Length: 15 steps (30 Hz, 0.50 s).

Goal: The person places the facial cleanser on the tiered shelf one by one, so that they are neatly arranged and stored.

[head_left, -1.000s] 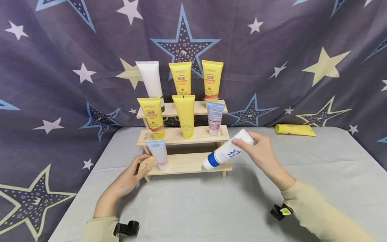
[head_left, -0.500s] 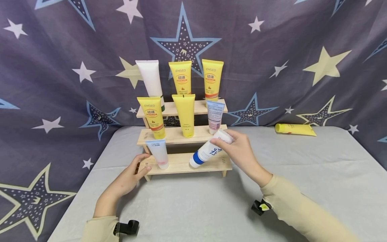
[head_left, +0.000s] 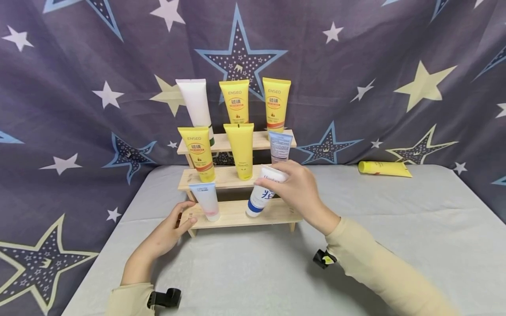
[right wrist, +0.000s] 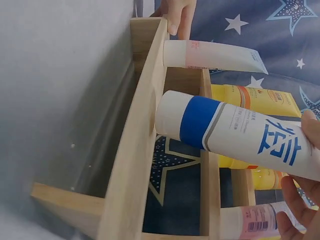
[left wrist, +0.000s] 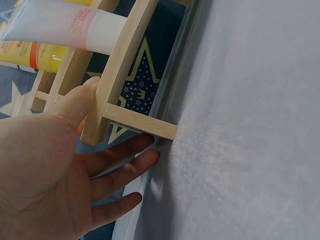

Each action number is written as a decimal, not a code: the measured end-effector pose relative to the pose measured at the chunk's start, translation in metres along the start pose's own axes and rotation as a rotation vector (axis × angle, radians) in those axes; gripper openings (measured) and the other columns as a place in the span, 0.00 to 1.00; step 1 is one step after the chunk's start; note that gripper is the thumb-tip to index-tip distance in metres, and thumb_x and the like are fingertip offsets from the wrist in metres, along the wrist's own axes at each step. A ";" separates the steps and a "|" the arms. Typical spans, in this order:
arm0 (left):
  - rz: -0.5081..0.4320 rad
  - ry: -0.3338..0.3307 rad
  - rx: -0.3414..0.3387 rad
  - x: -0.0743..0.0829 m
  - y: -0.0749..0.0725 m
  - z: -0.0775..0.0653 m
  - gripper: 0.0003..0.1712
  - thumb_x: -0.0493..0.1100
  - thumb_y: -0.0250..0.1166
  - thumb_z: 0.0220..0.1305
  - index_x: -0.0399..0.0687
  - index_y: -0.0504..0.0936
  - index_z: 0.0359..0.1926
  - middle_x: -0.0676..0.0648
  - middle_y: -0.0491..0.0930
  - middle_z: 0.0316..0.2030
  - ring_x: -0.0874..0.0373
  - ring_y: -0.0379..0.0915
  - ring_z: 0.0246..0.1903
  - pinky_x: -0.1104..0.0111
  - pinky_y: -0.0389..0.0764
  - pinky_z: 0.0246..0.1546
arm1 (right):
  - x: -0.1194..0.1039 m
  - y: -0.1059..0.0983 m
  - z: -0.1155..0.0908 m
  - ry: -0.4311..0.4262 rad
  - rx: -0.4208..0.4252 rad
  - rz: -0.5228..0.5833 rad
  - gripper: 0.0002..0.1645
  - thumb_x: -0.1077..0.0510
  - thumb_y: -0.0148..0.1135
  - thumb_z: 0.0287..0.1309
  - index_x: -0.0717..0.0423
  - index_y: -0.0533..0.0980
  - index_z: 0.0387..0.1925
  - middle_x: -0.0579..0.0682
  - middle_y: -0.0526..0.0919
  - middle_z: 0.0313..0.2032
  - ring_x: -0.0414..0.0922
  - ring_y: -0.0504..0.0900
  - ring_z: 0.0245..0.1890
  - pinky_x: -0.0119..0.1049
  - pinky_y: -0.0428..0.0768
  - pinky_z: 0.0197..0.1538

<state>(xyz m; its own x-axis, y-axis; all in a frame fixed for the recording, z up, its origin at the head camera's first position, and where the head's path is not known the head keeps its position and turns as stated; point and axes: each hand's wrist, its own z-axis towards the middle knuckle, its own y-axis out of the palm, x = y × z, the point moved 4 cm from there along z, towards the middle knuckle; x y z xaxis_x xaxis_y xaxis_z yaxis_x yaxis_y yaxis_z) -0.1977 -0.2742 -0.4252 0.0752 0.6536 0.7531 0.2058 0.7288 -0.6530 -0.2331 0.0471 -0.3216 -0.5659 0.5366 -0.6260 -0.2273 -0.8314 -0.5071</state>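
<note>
My right hand [head_left: 296,188] pinches the upper end of a white squeeze tube with a blue band [head_left: 262,195]. That tube leans, cap down, over the bottom step of a wooden three-step display rack [head_left: 233,218]; in the right wrist view its cap [right wrist: 170,115] appears to meet the step. At the rack's left end my left hand [head_left: 170,228] holds the bottom step, thumb on the front edge and a finger behind; the other fingers [left wrist: 125,172] are spread beside the leg. A pale pink tube with a blue top [head_left: 205,202] stands on the left of that step.
On the middle step stand two yellow tubes [head_left: 241,151] and a small blue-and-pink tube [head_left: 280,147], partly behind my right hand. The top step bears a white tube [head_left: 195,103] and two yellow ones [head_left: 276,103]. Another yellow tube [head_left: 384,168] lies on the grey cloth at right.
My right hand has carried the white-and-blue tube leftward along the bottom step and tipped it more upright. My left hand has stayed at the rack's end.
</note>
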 end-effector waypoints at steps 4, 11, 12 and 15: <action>-0.007 0.000 -0.001 0.001 0.000 0.000 0.30 0.57 0.50 0.77 0.50 0.56 0.71 0.28 0.50 0.72 0.26 0.44 0.70 0.37 0.52 0.67 | -0.005 0.006 0.006 -0.052 -0.017 -0.054 0.25 0.45 0.83 0.38 0.55 0.87 0.37 0.49 0.87 0.34 0.42 0.80 0.30 0.36 0.74 0.28; -0.012 0.000 -0.005 0.000 0.000 0.001 0.30 0.56 0.50 0.77 0.49 0.56 0.71 0.28 0.50 0.73 0.27 0.43 0.70 0.38 0.51 0.68 | -0.011 0.018 0.013 -0.022 -0.131 -0.019 0.24 0.45 0.81 0.43 0.53 0.85 0.41 0.46 0.87 0.33 0.39 0.81 0.27 0.35 0.77 0.28; -0.013 -0.001 -0.004 0.000 0.000 0.001 0.30 0.56 0.50 0.77 0.49 0.56 0.71 0.29 0.49 0.73 0.27 0.43 0.71 0.39 0.50 0.68 | -0.013 0.020 0.014 -0.003 -0.151 -0.004 0.24 0.46 0.80 0.45 0.53 0.85 0.42 0.46 0.87 0.33 0.39 0.80 0.26 0.35 0.77 0.28; -0.011 -0.006 -0.007 -0.001 0.001 0.002 0.30 0.57 0.50 0.77 0.49 0.55 0.71 0.28 0.49 0.73 0.27 0.43 0.71 0.39 0.50 0.68 | -0.016 0.025 0.015 0.049 -0.203 0.022 0.23 0.49 0.79 0.48 0.53 0.82 0.44 0.47 0.85 0.33 0.40 0.80 0.27 0.35 0.78 0.28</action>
<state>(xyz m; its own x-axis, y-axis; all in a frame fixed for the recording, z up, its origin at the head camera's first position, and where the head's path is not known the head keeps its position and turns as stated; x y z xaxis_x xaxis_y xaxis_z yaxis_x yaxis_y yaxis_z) -0.1994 -0.2740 -0.4264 0.0674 0.6464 0.7600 0.2131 0.7348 -0.6439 -0.2412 0.0157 -0.3153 -0.5284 0.5290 -0.6640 -0.0479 -0.7995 -0.5988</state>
